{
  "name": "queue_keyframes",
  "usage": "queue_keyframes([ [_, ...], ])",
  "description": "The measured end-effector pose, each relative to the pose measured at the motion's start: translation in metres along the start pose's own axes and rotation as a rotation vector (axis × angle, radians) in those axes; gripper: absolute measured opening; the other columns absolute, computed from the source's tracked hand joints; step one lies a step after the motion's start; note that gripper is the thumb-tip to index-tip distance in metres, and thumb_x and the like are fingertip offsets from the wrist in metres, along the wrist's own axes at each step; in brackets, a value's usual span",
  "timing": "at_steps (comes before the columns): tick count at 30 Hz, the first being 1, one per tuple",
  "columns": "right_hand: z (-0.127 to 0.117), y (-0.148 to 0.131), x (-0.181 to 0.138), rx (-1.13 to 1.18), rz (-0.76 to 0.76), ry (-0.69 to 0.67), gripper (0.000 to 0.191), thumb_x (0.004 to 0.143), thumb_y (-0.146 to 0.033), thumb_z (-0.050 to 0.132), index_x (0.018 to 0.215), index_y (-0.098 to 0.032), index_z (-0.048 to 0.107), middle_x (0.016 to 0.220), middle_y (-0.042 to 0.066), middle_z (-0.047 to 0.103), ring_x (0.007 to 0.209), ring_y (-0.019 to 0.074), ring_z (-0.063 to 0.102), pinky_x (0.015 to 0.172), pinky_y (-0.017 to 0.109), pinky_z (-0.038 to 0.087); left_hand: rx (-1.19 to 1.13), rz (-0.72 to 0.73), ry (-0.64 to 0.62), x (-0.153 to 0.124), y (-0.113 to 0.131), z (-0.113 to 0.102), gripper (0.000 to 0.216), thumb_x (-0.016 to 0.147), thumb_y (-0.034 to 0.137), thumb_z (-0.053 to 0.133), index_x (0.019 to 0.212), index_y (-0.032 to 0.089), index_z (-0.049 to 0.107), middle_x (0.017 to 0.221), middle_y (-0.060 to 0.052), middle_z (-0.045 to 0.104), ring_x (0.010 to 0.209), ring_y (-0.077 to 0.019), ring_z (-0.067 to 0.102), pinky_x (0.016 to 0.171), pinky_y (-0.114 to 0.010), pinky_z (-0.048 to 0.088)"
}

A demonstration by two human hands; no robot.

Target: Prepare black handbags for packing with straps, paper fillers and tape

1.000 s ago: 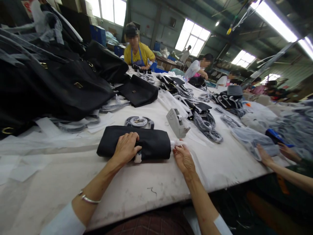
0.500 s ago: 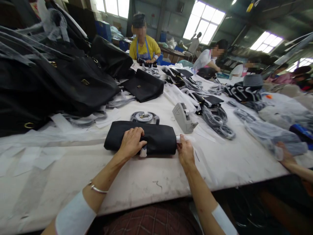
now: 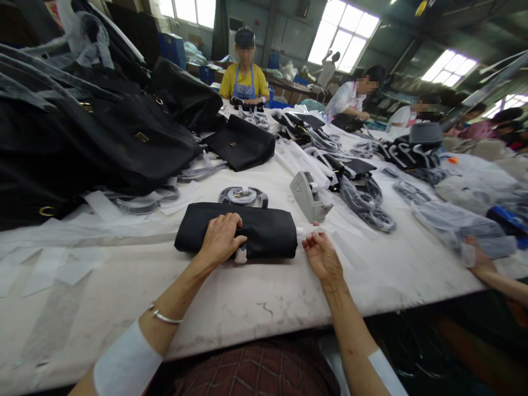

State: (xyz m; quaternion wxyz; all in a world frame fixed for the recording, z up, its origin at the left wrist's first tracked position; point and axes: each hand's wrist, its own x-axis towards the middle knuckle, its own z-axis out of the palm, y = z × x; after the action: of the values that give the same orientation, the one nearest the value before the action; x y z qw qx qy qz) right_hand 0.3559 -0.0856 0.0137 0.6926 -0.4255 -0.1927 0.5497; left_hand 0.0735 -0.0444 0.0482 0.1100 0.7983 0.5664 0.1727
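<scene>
Left hand (image 3: 220,237) is pressed down on the folded black fabric bundle (image 3: 239,231), fingers curled over its near edge and clamped on a small white tag or paper stub (image 3: 240,254) that pokes out from under the fold. The bundle lies flat on the pale, scuffed worktable (image 3: 247,297), its long axis running nine o'clock to three o'clock across the person's front, near the table's close edge but well on it.

Right hand (image 3: 324,254) sits just off the bundle's three o'clock end, palm turned partly up, thumb and fingers loosely together around a wisp of thin white tissue (image 3: 305,234) that trails from that end; how firmly it pinches, I cannot tell. So the left hand pins the middle while the right works the end, and the bundle lies at nine o'clock from the right hand's grip.

At twelve o'clock from the bundle, a coiled grey strap in clear wrap (image 3: 242,196); at one o'clock, a grey tape dispenser (image 3: 308,196), near the right hand's fingertips. Open tabletop runs toward six o'clock and five o'clock. A heap of black leather handbags (image 3: 103,143) crowds ten o'clock. A co-worker's hand (image 3: 478,258) rests on plastic-wrapped goods far out at three o'clock, well apart.
</scene>
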Motion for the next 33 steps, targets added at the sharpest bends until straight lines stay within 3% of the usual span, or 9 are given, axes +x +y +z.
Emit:
queue_keyframes([
  [4, 0.003, -0.007, 0.01, -0.142, 0.141, -0.042, 0.039, 0.061, -0.02, 0.083, 0.096, -0.017, 0.065, 0.066, -0.006, 0.06, 0.059, 0.0089, 0.058, 0.056, 0.022, 0.051, 0.006, -0.002, -0.007, 0.0, 0.0, 0.0, 0.022, 0.078, 0.029, 0.064, 0.092, 0.023, 0.047, 0.095, -0.002, 0.059, 0.095, -0.024, 0.053, 0.085, -0.037, 0.035],
  [8, 0.004, -0.006, 0.017, -0.172, 0.106, -0.002, 0.037, 0.053, -0.017, 0.087, 0.081, -0.016, 0.062, 0.074, -0.002, 0.066, 0.067, 0.0134, 0.064, 0.057, 0.023, 0.054, -0.004, 0.001, -0.004, 0.0, 0.0, 0.0, 0.022, 0.078, 0.029, 0.064, 0.092, 0.023, 0.047, 0.094, -0.002, 0.059, 0.094, -0.0239, 0.052, 0.085, -0.037, 0.034],
  [12, 0.0, -0.005, 0.017, -0.125, 0.089, 0.007, 0.038, 0.051, -0.016, 0.087, 0.078, -0.018, 0.06, 0.065, -0.005, 0.063, 0.059, 0.0113, 0.062, 0.055, 0.022, 0.054, -0.002, 0.001, 0.004, 0.0, -0.002, 0.002, 0.023, 0.078, 0.03, 0.064, 0.092, 0.023, 0.048, 0.093, -0.001, 0.059, 0.094, -0.0237, 0.052, 0.084, -0.036, 0.035],
  [21, -0.01, -0.019, 0.018, 0.029, -0.059, 0.016, 0.028, 0.06, -0.011, 0.078, 0.076, -0.021, 0.058, 0.075, -0.007, 0.067, 0.073, 0.0087, 0.065, 0.073, 0.023, 0.056, -0.003, 0.001, 0.013, 0.001, -0.002, 0.002, 0.023, 0.078, 0.029, 0.065, 0.091, 0.023, 0.048, 0.093, -0.001, 0.059, 0.093, -0.0235, 0.053, 0.083, -0.037, 0.035],
  [28, -0.008, -0.012, 0.018, -0.001, 0.007, -0.003, 0.021, 0.066, -0.022, 0.079, 0.08, -0.02, 0.063, 0.077, -0.002, 0.068, 0.072, 0.0138, 0.066, 0.069, 0.032, 0.059, -0.003, 0.01, 0.009, 0.001, -0.002, 0.001, 0.023, 0.078, 0.03, 0.065, 0.092, 0.023, 0.048, 0.094, -0.001, 0.059, 0.093, -0.0235, 0.053, 0.084, -0.037, 0.035],
  [33, 0.003, -0.009, 0.016, -0.094, -0.22, 0.128, 0.022, 0.067, -0.029, 0.079, 0.08, -0.017, 0.065, 0.072, -0.003, 0.067, 0.069, 0.0107, 0.064, 0.068, 0.026, 0.056, -0.011, 0.008, 0.01, -0.001, -0.002, 0.002, 0.024, 0.078, 0.031, 0.065, 0.092, 0.024, 0.048, 0.095, -0.001, 0.059, 0.095, -0.0228, 0.052, 0.086, -0.036, 0.035],
])
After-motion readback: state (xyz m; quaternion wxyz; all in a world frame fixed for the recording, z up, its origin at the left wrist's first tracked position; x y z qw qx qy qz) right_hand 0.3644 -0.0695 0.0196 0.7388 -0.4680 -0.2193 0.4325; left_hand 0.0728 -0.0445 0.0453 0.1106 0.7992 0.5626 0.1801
